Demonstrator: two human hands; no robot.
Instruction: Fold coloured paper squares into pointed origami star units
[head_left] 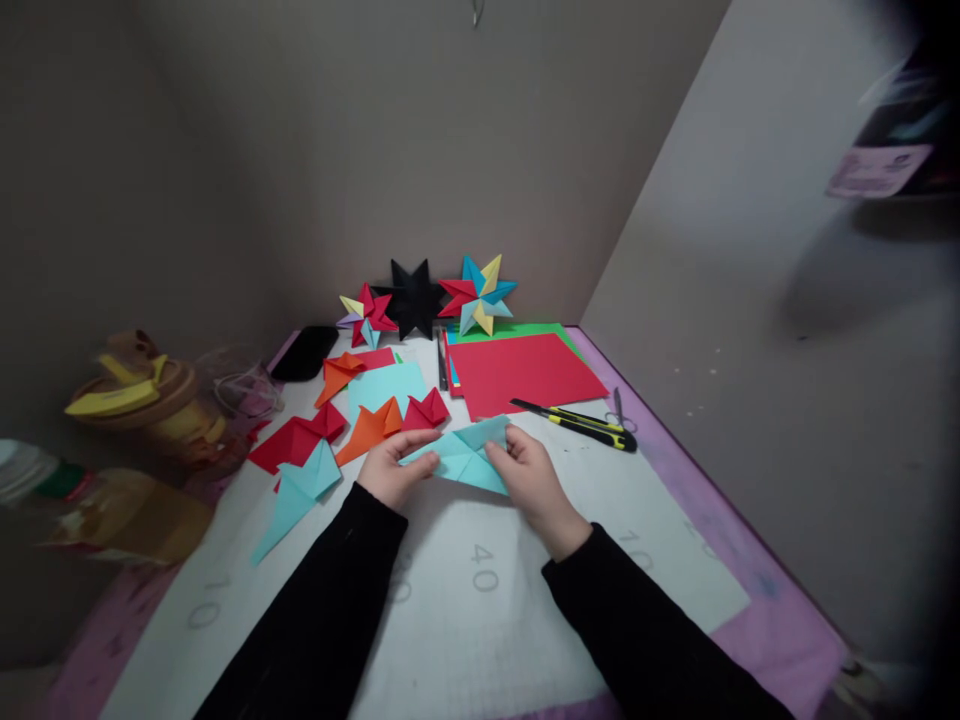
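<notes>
The light-blue origami piece (463, 462) spans the space between the person's two hands, over the numbered white mat (480, 640); left hand (391, 470) pinches its left point, right hand (537, 484) its right end, thumbs on top.

single head-worn view, looking forward and down, close over the table (787, 655), facing a grey wall (450, 150)

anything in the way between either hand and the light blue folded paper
Nothing visible: the left hand and right hand both hold the light blue folded paper directly. The yellow-and-black cutter lies beyond the right hand, apart from the paper.
</notes>
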